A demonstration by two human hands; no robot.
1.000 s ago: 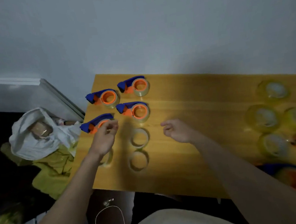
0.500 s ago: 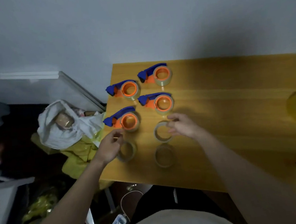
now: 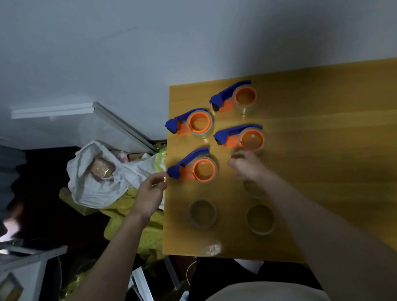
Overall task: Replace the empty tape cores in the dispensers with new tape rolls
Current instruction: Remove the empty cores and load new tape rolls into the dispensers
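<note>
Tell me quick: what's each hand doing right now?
Left hand: fingers curled; whether they pinch anything cannot be told.
Right hand: motion-blurred, cannot be told.

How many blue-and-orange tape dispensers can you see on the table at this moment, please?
4, in two staggered pairs at the table's far-left corner: back right, back left, middle right, and nearest, beside the left hand. Others may lie outside the view.

Four blue and orange tape dispensers are sitting on the wooden table (image 3: pixel 339 161): far right (image 3: pixel 236 97), far left (image 3: pixel 191 124), middle right (image 3: pixel 242 137) and near left (image 3: pixel 193 166). Three see-through tape rings are lying nearer: left (image 3: pixel 202 213), right (image 3: pixel 260 219), and one (image 3: pixel 253 188) half hiding under an arm. Two hands are showing, left (image 3: pixel 148 195) and right (image 3: pixel 247 167).
</note>
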